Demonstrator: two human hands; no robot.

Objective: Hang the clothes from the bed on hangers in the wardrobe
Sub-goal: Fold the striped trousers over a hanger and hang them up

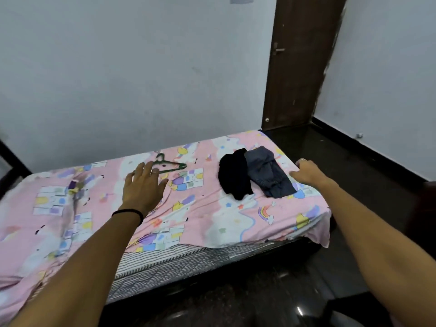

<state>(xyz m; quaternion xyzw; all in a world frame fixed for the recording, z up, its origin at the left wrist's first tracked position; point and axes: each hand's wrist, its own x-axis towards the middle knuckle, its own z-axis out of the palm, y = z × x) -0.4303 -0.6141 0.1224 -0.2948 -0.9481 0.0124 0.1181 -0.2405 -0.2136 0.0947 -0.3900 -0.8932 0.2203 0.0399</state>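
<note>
Two crumpled garments lie side by side on the bed (195,215), which has a pink cartoon sheet: a black one (233,177) and, to its right, a grey-blue striped one (269,172). A green hanger (168,164) lies flat on the sheet near the wall. My left hand (144,185) hovers with fingers spread just in front of the hanger, its fingertips overlapping the hanger's near end. My right hand (306,172) is stretched out at the right edge of the grey-blue garment, fingers loose, holding nothing. No wardrobe is in view.
A white wall runs behind the bed. A brown wooden door (299,62) stands at the far right corner. Dark glossy floor (354,166) lies to the right of the bed and in front of it. A dark frame (9,161) shows at the left edge.
</note>
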